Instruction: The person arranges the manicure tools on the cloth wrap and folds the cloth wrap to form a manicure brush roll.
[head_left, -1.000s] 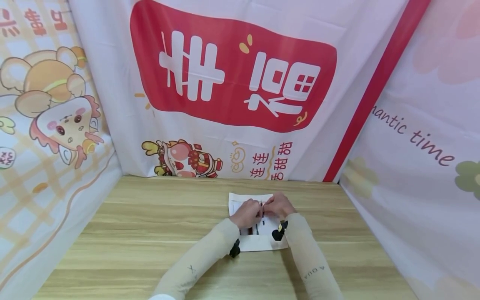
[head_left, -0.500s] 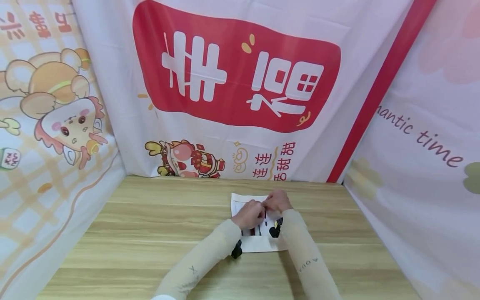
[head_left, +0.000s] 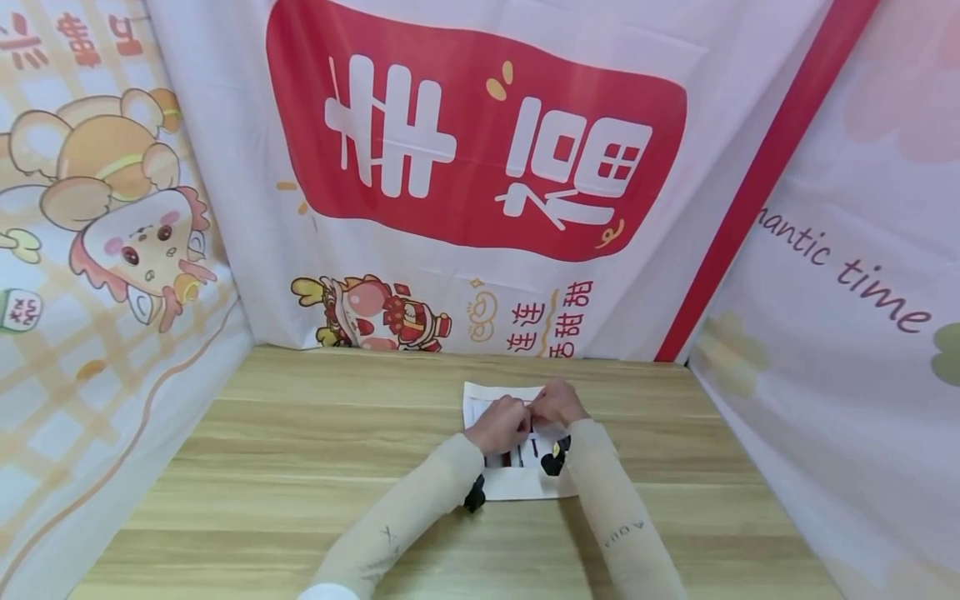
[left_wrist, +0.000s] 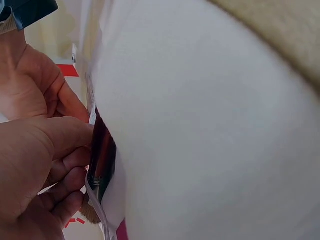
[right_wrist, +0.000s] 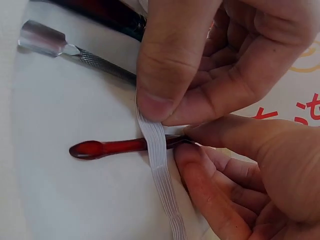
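A white cloth pouch [head_left: 528,484] lies on the table, both hands over its middle. In the right wrist view a white elastic band [right_wrist: 162,175] crosses it, and my left hand [head_left: 500,426] pinches the band's upper part between thumb and finger. My right hand [head_left: 558,403] pinches one end of a small dark red, spoon-tipped tool [right_wrist: 117,146], which passes under the band. Beside it lies a metal cuticle pusher [right_wrist: 102,63] with a knurled handle, partly hidden by my left thumb. A dark red, glossy handle [right_wrist: 107,11] lies beyond that.
The wooden table [head_left: 315,433] extends around the pouch. A printed white cloth backdrop [head_left: 465,308] hangs along its back edge, with more printed cloth [head_left: 817,375] at both sides. Black wrist cameras [head_left: 475,495] sit under the sleeves.
My right hand has come closer to my left hand. More of the red tool now shows on the near side of the band. The left hand keeps nearly the same place.
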